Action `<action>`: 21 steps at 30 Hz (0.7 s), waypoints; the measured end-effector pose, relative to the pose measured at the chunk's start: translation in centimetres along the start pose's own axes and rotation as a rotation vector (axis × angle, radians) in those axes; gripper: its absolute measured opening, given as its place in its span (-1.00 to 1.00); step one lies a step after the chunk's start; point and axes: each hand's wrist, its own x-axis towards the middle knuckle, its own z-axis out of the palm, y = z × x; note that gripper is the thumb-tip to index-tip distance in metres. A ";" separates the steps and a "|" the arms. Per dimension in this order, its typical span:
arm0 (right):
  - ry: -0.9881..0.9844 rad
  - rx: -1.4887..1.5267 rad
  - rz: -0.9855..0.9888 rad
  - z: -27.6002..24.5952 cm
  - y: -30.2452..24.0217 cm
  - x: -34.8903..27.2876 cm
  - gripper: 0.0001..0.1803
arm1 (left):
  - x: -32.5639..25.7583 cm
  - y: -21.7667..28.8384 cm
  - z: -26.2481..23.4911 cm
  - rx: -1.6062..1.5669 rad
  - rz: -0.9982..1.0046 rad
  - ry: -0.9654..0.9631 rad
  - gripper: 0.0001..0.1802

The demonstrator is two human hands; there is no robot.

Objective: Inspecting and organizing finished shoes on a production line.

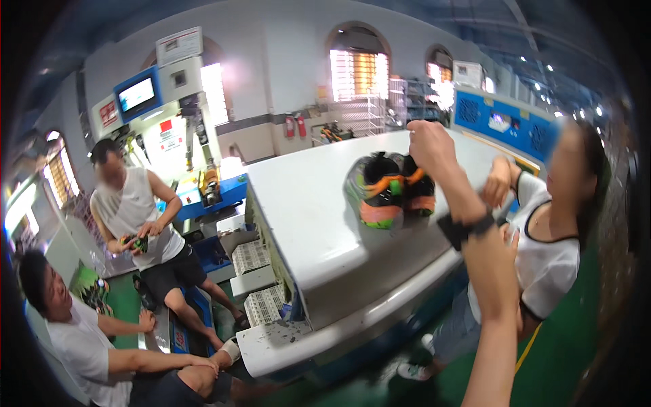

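The white machine top (pixel 305 210) has its left edge running down toward a lower white ledge (pixel 380 306) and its front edge rounding over above that ledge. Two shoes (pixel 380 203), black with orange and green, stand side by side on the top, near the front edge. The widest stretch of surface lies left of the shoes; at the right, room is limited by one co-worker (pixel 553 237) near the edge. One of the operator's hands is visible: the right hand (pixel 434 150), raised just beside the right-hand shoe, dark wristband (pixel 468 229) on the wrist. Its fingers are curled in; whether they grip anything cannot be told. The left hand is out of view, grip undetermined. Two further co-workers are at the left; the farther one (pixel 142 210) holds one dark item (pixel 137 245). Two red fire extinguishers (pixel 296 127) are at the wall.
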 end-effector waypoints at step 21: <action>-1.434 0.763 -1.932 -15.0 -48.7 -66.6 -0.54 | -34.8 -40.8 11.6 -0.348 -0.772 0.707 -0.60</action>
